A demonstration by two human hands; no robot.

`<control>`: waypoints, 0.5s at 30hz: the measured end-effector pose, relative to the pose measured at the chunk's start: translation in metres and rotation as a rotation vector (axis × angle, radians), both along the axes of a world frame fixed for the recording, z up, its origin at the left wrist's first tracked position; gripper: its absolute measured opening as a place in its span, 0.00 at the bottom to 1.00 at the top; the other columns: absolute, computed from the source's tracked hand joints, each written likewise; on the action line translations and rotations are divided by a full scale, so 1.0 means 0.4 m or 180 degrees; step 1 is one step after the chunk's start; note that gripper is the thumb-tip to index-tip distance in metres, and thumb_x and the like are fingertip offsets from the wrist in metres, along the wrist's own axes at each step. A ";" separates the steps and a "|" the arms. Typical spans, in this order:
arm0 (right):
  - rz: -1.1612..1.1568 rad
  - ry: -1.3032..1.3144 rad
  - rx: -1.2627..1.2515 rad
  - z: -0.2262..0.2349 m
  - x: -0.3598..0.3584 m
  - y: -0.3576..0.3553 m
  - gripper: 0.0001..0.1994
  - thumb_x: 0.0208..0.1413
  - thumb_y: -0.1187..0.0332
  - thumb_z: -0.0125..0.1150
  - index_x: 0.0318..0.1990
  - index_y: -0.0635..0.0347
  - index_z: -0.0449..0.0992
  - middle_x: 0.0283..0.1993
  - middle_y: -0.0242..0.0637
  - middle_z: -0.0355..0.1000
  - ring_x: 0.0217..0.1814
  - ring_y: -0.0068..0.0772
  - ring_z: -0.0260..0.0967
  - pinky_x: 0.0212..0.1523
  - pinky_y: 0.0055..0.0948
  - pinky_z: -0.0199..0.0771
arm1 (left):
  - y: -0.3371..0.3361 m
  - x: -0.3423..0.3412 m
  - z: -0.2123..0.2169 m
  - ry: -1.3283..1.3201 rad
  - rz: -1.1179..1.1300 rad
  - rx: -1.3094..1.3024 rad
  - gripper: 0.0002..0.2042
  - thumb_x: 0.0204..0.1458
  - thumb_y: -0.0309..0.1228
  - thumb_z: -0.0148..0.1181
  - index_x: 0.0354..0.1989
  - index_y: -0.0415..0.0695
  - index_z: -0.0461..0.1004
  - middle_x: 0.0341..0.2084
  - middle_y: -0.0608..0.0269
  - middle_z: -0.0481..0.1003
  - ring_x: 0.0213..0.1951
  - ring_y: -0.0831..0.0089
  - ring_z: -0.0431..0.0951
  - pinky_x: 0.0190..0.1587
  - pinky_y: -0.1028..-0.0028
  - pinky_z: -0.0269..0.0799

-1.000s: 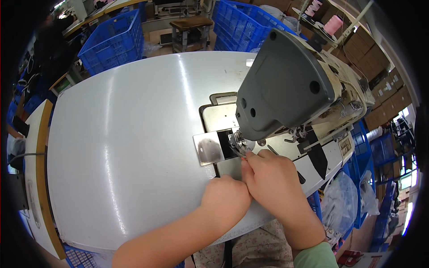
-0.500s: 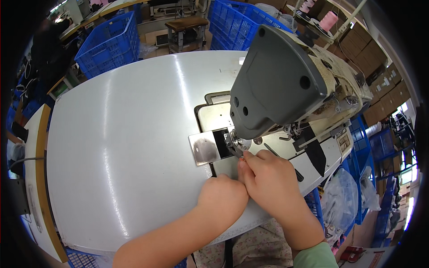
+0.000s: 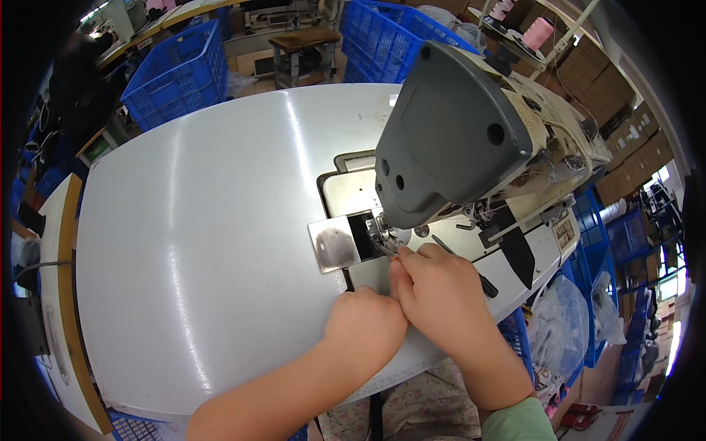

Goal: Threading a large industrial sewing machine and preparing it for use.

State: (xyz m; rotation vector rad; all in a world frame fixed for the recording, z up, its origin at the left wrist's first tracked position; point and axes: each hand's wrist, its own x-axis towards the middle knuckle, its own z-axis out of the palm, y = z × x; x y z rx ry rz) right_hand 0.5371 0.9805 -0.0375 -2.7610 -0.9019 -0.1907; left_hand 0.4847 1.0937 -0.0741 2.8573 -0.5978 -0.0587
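Note:
A grey and cream sewing machine (image 3: 456,140) stands on the white table (image 3: 206,220). Its presser foot (image 3: 381,231) sits over a metal needle plate (image 3: 334,245) and a dark strip beside it. My right hand (image 3: 441,294) rests just in front of the foot, its fingertips pinched on a thin metal tool (image 3: 392,252) that points at the needle area. My left hand (image 3: 366,323) lies curled, knuckles up, pressed against the right hand at the table's front edge. What its fingers hold is hidden.
Blue plastic crates (image 3: 176,73) stand behind the table, with more crates (image 3: 382,37) at the back. A wooden stool (image 3: 305,44) is between them. Plastic bags (image 3: 566,331) hang at the right below the machine. A second table edge (image 3: 62,294) runs along the left.
Both hands stay close together by the presser foot, with only small finger shifts. The view has moved slightly.

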 end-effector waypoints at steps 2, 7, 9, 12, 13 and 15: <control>-0.0023 0.0009 0.0041 -0.007 0.000 0.001 0.11 0.52 0.68 0.52 0.32 0.68 0.75 0.23 0.43 0.69 0.22 0.39 0.70 0.23 0.32 0.70 | 0.000 0.001 0.014 0.0192 -0.0005 -0.0013 0.07 0.39 0.33 0.57 0.18 0.44 0.76 0.15 0.63 0.73 0.24 0.66 0.74 0.22 0.68 0.70; -0.0111 0.0034 0.0106 -0.016 0.007 0.013 0.11 0.52 0.67 0.52 0.33 0.68 0.75 0.24 0.44 0.69 0.23 0.40 0.71 0.25 0.33 0.71 | -0.005 0.001 0.013 0.0349 0.0067 -0.0002 0.04 0.39 0.28 0.55 0.20 0.45 0.77 0.17 0.63 0.74 0.26 0.66 0.75 0.24 0.69 0.71; -0.0096 0.0065 0.0057 -0.022 0.018 0.017 0.12 0.52 0.67 0.51 0.33 0.68 0.75 0.24 0.44 0.70 0.24 0.41 0.71 0.25 0.34 0.71 | -0.005 0.004 0.010 0.0364 0.0154 -0.0036 0.04 0.39 0.29 0.56 0.20 0.46 0.76 0.17 0.64 0.73 0.26 0.66 0.75 0.24 0.70 0.71; -0.0092 0.0126 0.0150 -0.005 0.012 0.011 0.11 0.51 0.67 0.51 0.33 0.68 0.75 0.24 0.45 0.69 0.24 0.42 0.71 0.26 0.35 0.71 | 0.000 0.001 -0.009 -0.0019 0.0100 -0.0196 0.08 0.39 0.36 0.58 0.18 0.45 0.75 0.13 0.62 0.72 0.20 0.65 0.74 0.18 0.68 0.69; -0.0089 0.0126 0.0148 0.012 0.005 0.009 0.11 0.51 0.67 0.51 0.33 0.68 0.75 0.24 0.45 0.69 0.24 0.42 0.71 0.26 0.35 0.71 | 0.002 0.001 -0.016 -0.0019 0.0103 -0.0198 0.08 0.39 0.36 0.58 0.18 0.45 0.75 0.13 0.62 0.72 0.20 0.65 0.74 0.18 0.68 0.69; -0.0218 0.0484 0.0241 0.045 -0.015 0.008 0.11 0.50 0.68 0.51 0.31 0.68 0.74 0.24 0.45 0.69 0.24 0.43 0.70 0.26 0.35 0.71 | 0.009 -0.002 -0.019 -0.0241 -0.0026 -0.0379 0.06 0.39 0.33 0.57 0.19 0.44 0.74 0.15 0.61 0.72 0.20 0.65 0.74 0.18 0.67 0.69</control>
